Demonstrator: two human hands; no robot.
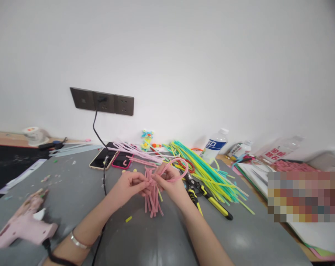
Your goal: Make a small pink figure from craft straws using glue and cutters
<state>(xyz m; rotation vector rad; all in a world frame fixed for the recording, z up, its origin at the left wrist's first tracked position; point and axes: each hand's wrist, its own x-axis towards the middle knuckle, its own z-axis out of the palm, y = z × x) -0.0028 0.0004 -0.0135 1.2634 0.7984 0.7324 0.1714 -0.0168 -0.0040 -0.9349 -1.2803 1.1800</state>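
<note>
Both hands meet over the middle of the grey table around a bundle of pink pipe cleaners [153, 203]. My left hand [133, 183] pinches the bundle near its middle from the left. On the other side, my right hand [169, 181] is closed on it too, with a pink strand curving into a loop [187, 168] above the fingers. Cut ends of the bundle hang below the hands and a few stick up between them. The exact spot where the fingertips grip is partly hidden.
Yellow-handled pliers [209, 199] lie right of my hands, beside green and yellow pipe cleaners [209, 173]. A pink glue gun [26, 225] rests at left. Two phones [103, 158], a black cord [104, 177] and a water bottle [216, 144] are toward the wall.
</note>
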